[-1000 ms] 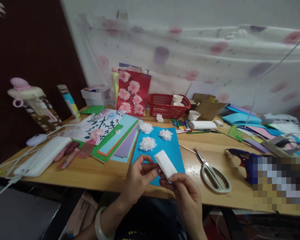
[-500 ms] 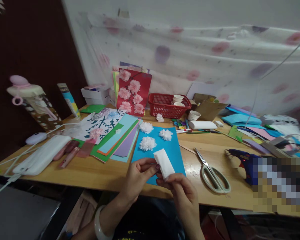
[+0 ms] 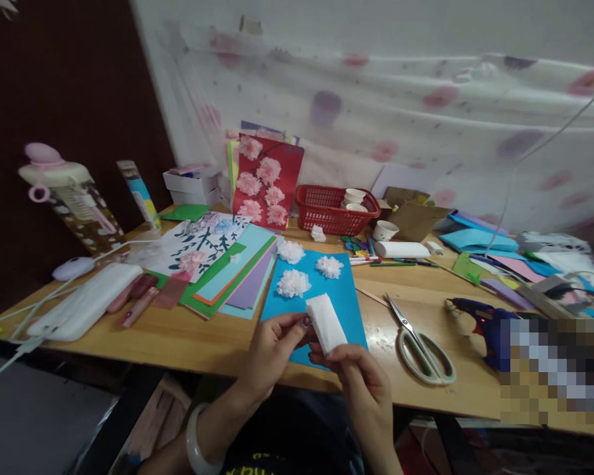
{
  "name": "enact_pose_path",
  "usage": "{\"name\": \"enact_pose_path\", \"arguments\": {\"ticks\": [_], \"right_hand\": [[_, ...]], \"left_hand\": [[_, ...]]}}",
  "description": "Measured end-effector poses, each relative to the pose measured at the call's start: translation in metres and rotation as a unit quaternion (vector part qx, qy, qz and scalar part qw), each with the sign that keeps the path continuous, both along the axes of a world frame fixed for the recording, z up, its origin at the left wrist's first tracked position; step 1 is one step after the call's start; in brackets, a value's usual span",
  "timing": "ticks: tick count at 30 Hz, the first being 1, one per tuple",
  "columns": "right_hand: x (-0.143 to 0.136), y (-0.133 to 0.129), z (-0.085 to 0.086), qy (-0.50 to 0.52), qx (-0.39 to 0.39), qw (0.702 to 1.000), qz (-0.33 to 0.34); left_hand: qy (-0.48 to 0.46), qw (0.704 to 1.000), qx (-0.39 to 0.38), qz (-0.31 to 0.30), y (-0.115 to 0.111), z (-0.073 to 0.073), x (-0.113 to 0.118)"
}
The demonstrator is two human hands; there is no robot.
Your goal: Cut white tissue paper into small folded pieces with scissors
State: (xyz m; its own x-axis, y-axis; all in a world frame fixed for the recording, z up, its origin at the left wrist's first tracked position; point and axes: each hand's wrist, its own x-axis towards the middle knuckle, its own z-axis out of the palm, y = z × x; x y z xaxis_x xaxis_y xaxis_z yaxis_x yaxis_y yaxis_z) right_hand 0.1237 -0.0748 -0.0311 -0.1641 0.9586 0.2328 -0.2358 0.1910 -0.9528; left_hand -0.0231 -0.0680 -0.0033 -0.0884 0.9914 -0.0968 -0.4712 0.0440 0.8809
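Note:
Over the blue sheet (image 3: 345, 293), a narrow folded piece of white tissue paper (image 3: 325, 322) is held up in both hands. My right hand (image 3: 361, 373) is closed on its lower end, thumb on top and fingers beneath. At its left edge, my left hand (image 3: 277, 343) pinches with thumb and index finger; the paper partly hides those fingertips. Three ruffled white paper flowers lie on the sheet's far half: one upper left (image 3: 291, 252), one below it (image 3: 293, 284), one to the right (image 3: 329, 266).
Scissors (image 3: 420, 349) and a blue glue gun (image 3: 485, 323) lie to the right. Coloured paper sheets (image 3: 247, 284) and a leaf-painted sheet (image 3: 198, 251) spread left. Behind stand a red basket (image 3: 321, 214) with paper cups and a red card with pink flowers (image 3: 290, 168).
My left fingers have shifted slightly left along the tissue paper's edge, with the thumb less over it. The right hand's grip looks the same. The whole view has moved slightly.

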Motion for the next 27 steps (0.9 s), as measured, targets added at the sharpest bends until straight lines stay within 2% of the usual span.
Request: {"name": "enact_pose_path", "arguments": {"ticks": [4,7,14,19,22,25,27], "right_hand": [[0.0012,0.0006,-0.0008,-0.053,0.016,0.998,-0.011],[0.0036,0.0017,-0.0016,-0.128,0.060,0.990,-0.028],[0.0042,0.0024,0.0007,-0.277,0.207,0.936,-0.070],[0.0007,0.0033,0.0015,-0.299,0.246,0.917,-0.098],[0.0007,0.0033,0.0010,-0.298,0.255,0.914,-0.104],[0.0025,0.0028,-0.0006,-0.283,0.250,0.921,-0.096],[0.0039,0.0026,-0.0019,-0.255,0.219,0.938,-0.086]], "left_hand": [[0.010,1.000,0.003,0.001,0.0004,0.0034,-0.0008],[0.018,1.000,0.010,0.005,0.0008,0.0045,-0.0019],[0.063,0.998,0.023,0.020,0.0008,-0.0017,-0.0037],[0.073,0.996,0.040,0.040,-0.0024,-0.0047,-0.0052],[0.098,0.994,0.053,0.021,-0.0027,-0.0012,-0.0056],[0.101,0.993,0.052,-0.007,-0.0011,0.0020,-0.0047],[0.091,0.995,0.037,-0.004,0.0000,0.0020,-0.0042]]}}
